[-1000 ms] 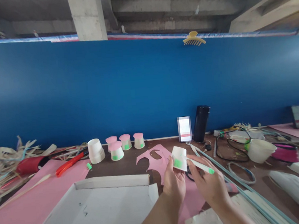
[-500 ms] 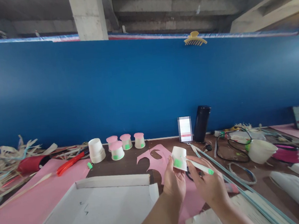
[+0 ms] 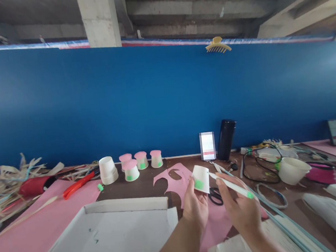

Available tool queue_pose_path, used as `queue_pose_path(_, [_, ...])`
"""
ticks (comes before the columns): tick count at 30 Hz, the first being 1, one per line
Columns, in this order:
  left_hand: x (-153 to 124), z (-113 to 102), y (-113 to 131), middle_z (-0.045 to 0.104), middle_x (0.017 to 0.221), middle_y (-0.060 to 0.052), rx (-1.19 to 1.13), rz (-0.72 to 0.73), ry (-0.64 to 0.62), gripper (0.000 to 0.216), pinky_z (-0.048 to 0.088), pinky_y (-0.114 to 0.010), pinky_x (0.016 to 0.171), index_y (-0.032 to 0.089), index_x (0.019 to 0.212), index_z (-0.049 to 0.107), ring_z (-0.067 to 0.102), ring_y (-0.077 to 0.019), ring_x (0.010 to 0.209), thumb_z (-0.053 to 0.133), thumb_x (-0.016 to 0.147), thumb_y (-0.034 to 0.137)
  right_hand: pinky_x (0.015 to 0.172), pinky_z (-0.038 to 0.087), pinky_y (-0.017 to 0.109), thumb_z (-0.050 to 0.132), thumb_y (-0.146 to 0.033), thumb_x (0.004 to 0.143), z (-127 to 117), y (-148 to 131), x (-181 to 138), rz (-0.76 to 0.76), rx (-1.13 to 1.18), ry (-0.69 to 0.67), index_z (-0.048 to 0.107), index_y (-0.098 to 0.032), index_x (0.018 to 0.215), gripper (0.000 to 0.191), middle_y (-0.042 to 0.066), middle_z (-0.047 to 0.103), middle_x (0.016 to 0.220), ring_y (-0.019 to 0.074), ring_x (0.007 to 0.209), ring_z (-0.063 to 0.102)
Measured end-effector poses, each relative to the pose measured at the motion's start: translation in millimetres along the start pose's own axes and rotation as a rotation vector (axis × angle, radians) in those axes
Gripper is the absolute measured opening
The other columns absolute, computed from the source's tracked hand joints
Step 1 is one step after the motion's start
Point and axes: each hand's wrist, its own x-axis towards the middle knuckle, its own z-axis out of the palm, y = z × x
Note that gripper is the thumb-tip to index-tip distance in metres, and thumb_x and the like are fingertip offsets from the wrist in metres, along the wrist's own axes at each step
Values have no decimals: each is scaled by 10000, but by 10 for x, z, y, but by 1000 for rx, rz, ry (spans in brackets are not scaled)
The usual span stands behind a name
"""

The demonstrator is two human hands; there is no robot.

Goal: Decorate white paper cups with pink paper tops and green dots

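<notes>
My left hand (image 3: 195, 207) is closed round a small white paper cup (image 3: 200, 178), held upside down, with a green patch on its side. My right hand (image 3: 242, 213) grips a white marker with a green end (image 3: 229, 185), its tip a little to the right of the cup. Both hands hover over a cut pink paper sheet (image 3: 176, 180) on the brown table.
Several upturned cups with pink tops (image 3: 141, 160) and a plain white cup stack (image 3: 108, 170) stand by the blue wall. A white cardboard box lid (image 3: 128, 205) lies front left. Black scissors (image 3: 215, 196), red pliers (image 3: 77, 184), cables (image 3: 258, 169), a black bottle (image 3: 226, 139) and straw (image 3: 4, 185) surround it.
My right hand has drawn the marker to the right, away from the cup. The left hand keeps the cup almost where it was.
</notes>
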Motion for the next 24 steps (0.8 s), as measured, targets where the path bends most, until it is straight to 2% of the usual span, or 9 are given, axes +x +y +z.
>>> queue_pose_path(7, [-4, 30, 8, 708, 1104, -132, -22, -28, 18, 267, 570, -264, 862, 143, 1111, 634, 655, -221, 1079, 609, 885, 282, 823, 547, 324, 536, -343, 902, 8, 41, 10, 21, -13, -21, 690, -202, 992, 227, 78, 730, 958, 223, 918, 683])
queue_pose_path(13, [-41, 51, 11, 706, 1094, -145, 12, -7, -15, 266, 563, -281, 883, 125, 1081, 634, 657, -236, 1074, 618, 880, 299, 835, 539, 312, 537, -342, 902, 6, 27, 13, 25, -13, -41, 689, -194, 995, 232, 71, 730, 957, 215, 924, 682])
queue_pose_path(24, [-51, 64, 16, 715, 1058, -151, 13, -14, -9, 250, 571, -282, 864, 119, 1067, 641, 663, -242, 1059, 619, 878, 281, 830, 543, 313, 531, -344, 903, 7, 49, 15, 13, -28, -39, 691, -193, 995, 238, 72, 735, 962, 221, 932, 685])
